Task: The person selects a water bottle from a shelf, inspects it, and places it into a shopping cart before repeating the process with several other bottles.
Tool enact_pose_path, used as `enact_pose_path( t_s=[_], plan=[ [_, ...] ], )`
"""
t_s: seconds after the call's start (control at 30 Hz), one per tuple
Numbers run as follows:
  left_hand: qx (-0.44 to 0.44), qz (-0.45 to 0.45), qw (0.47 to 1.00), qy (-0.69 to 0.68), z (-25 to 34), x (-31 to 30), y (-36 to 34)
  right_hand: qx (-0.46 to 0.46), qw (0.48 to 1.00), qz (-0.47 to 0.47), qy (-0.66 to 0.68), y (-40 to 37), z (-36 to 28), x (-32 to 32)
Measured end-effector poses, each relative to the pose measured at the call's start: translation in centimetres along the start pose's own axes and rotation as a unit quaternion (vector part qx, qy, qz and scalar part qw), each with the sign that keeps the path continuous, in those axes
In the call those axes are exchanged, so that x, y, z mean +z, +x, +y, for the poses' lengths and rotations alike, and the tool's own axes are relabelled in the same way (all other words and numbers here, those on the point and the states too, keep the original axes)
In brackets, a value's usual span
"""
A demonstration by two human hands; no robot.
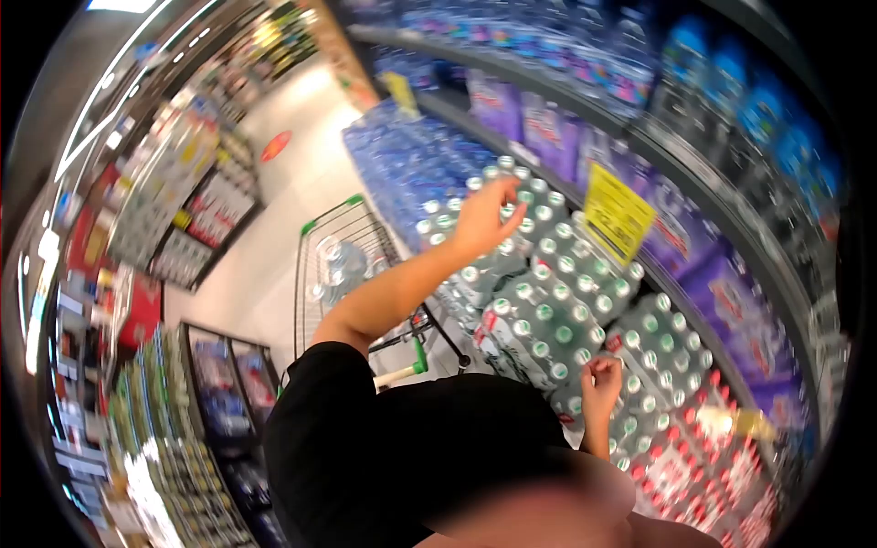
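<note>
Right hand (600, 379) curled shut (loose fist) beside water-bottle packs (548, 320); left hand (489, 215)'s grip open atop them.

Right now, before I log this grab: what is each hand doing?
Left hand: open, fingers spread over the water bottle packs, holding nothing.
Right hand: fingers curled at the packs; grip cannot be told.

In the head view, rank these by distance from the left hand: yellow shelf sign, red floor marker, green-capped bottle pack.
1. The green-capped bottle pack, on the stack right at the left hand.
2. The yellow shelf sign, on the shelf edge past that pack.
3. The red floor marker, far down the aisle.
</note>
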State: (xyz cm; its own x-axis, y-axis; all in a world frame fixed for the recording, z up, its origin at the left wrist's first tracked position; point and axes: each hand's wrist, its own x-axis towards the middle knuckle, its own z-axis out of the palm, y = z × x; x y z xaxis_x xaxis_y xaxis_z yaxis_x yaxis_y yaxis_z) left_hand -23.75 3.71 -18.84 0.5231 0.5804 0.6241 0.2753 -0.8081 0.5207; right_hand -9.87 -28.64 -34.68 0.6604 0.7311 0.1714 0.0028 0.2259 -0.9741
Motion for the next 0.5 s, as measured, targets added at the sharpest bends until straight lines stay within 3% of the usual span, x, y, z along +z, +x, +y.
enact_pose_path(
  t_s=[0.1,0.23,0.37,0.43,0.5],
  plan=[
    [-0.220,0.038,0.975,0.009,-4.8,-5.5,-9.4,0.012,0.993,-0.113,-0.017,1.6,0.1,4.0],
    [-0.378,0.055,0.917,0.118,-8.9,-11.7,-22.3,-0.018,0.971,-0.228,-0.068,2.9,0.9,9.2],
    [-0.451,0.084,0.856,0.237,-12.0,-18.0,-36.3,-0.025,0.936,-0.331,-0.115,3.1,1.9,15.0],
    [-0.489,0.069,0.817,0.299,-11.3,-21.1,-40.8,-0.046,0.912,-0.402,-0.074,3.1,2.9,18.3],
    [-0.528,0.048,0.773,0.347,-10.0,-23.3,-44.1,0.018,0.901,-0.429,-0.060,2.1,4.2,21.3]
  ],
)
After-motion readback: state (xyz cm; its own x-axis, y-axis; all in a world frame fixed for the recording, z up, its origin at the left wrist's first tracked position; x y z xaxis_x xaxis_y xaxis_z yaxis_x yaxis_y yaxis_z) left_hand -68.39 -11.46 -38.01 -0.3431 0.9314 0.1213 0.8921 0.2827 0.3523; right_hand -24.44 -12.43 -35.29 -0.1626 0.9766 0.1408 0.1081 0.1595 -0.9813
